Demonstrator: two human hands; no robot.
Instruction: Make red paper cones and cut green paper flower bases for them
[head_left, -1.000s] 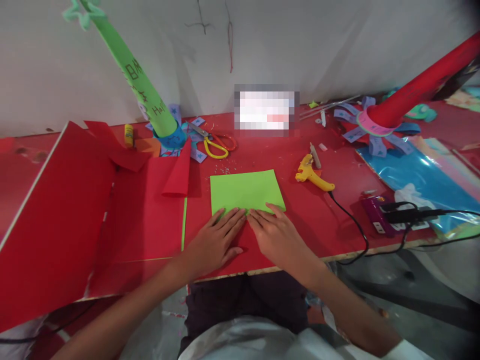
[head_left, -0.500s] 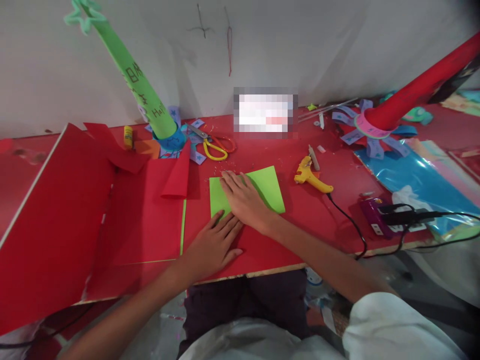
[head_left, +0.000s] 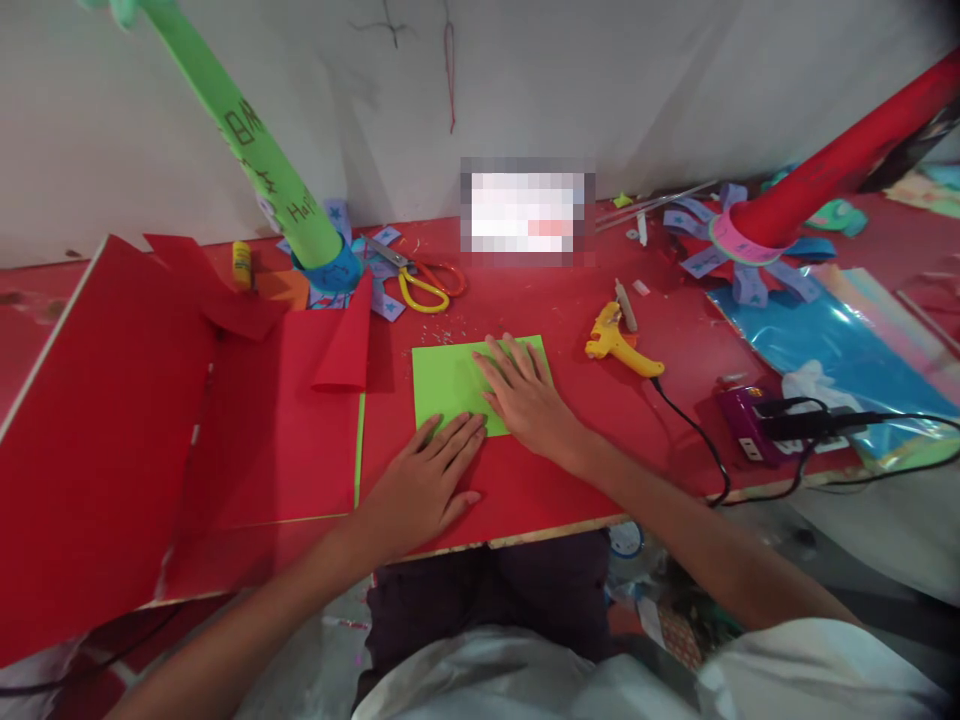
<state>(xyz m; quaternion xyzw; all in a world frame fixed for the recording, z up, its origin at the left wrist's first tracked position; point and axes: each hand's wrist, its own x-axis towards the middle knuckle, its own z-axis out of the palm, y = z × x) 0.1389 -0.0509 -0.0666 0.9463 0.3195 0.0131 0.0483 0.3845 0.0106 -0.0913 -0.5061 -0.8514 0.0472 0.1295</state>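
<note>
A bright green sheet of paper (head_left: 448, 378) lies on the red tabletop in front of me, partly covered by both hands. My left hand (head_left: 427, 480) rests flat at its lower edge, fingertips on the paper and thumb apart on the table. Across the right part of the sheet, my right hand (head_left: 534, 400) lies open with its fingers spread and pressed down. Neither hand grips anything. Behind the sheet are scissors (head_left: 424, 288) with one yellow and one red handle loop. To the right lies a yellow hot glue gun (head_left: 622, 345).
Red boards and paper (head_left: 112, 430) stand and lie at the left, near a glue stick (head_left: 241, 265). A green cone (head_left: 247, 150) and a red cone (head_left: 847, 150) rise at the back. A purple power strip (head_left: 750, 425) with black cables sits at the right.
My right hand has slid right across the green paper, away from my left hand, uncovering its middle. The paper now lies straighter. My left hand stays nearly in place.
</note>
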